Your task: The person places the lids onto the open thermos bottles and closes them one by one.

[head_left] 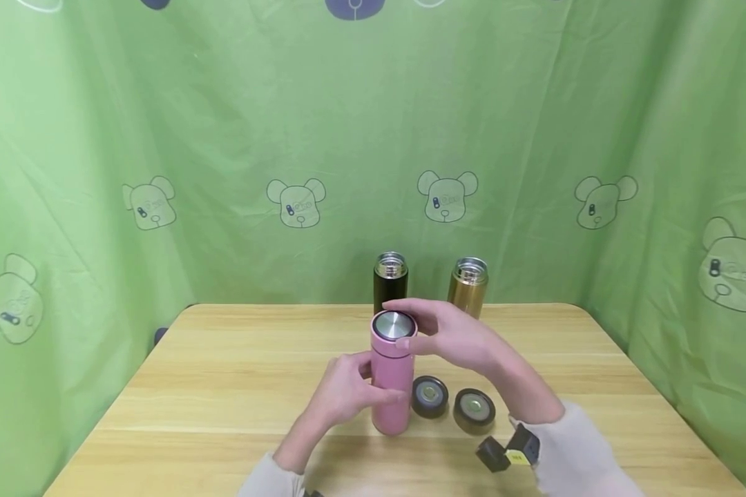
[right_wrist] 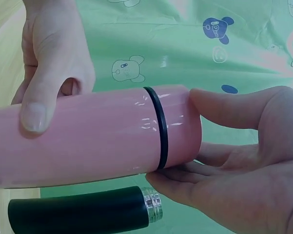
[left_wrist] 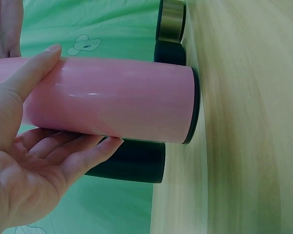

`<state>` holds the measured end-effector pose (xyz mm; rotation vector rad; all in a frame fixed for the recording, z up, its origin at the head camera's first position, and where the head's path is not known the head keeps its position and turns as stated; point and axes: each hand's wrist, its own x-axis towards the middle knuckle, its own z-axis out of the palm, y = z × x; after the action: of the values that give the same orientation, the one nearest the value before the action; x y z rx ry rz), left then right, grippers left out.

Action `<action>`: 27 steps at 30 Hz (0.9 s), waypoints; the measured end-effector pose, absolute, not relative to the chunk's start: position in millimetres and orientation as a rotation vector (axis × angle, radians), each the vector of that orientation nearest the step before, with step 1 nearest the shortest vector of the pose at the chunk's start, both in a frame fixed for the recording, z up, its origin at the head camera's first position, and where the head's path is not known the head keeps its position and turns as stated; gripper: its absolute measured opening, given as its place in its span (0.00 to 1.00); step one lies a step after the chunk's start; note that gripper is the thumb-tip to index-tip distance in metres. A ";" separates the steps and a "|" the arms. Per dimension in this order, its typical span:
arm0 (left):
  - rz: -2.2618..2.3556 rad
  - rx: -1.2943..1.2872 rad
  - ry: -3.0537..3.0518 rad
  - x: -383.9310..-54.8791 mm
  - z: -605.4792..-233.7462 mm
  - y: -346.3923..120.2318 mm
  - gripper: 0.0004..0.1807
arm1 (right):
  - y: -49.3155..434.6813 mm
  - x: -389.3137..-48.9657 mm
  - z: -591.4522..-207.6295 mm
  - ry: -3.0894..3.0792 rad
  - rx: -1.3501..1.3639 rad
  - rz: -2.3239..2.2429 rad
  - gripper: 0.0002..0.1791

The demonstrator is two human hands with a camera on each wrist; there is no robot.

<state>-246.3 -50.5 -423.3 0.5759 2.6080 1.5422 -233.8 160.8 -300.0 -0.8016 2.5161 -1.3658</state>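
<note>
A pink thermos bottle [head_left: 393, 386] stands upright between both hands near the middle of the table. Its pink lid [right_wrist: 183, 131], topped with a silver disc, sits on the body above a dark ring. My left hand [head_left: 348, 390] grips the body lower down, thumb on the near side and fingers behind. Around the lid, my right hand [head_left: 454, 335] has its thumb on one side and its fingers on the other. Whether the base touches the table cannot be told.
Behind the pink bottle stand a black bottle [head_left: 390, 286] and a gold bottle [head_left: 466, 293], both with bare metal necks. Two dark round lids [head_left: 430, 397] lie upturned just right of the pink bottle. A green curtain surrounds the wooden table [head_left: 224, 386].
</note>
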 end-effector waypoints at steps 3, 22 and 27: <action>1.540 0.579 2.615 -246.4 -423.4 -49.9 0.30 | 161.2 -234.0 -301.0 2.546 -0.843 -1.349 0.32; 1.559 0.578 2.613 -246.8 -425.5 -48.5 0.30 | 157.3 -236.6 -306.5 2.753 -0.698 -1.330 0.31; 1.541 0.579 2.628 -247.3 -426.3 -48.9 0.31 | 155.7 -236.0 -306.8 2.758 -0.603 -1.365 0.34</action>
<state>-247.3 -48.9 -426.3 0.5790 2.6281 1.5414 -236.0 155.7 -306.8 -0.6034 2.7575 -1.3654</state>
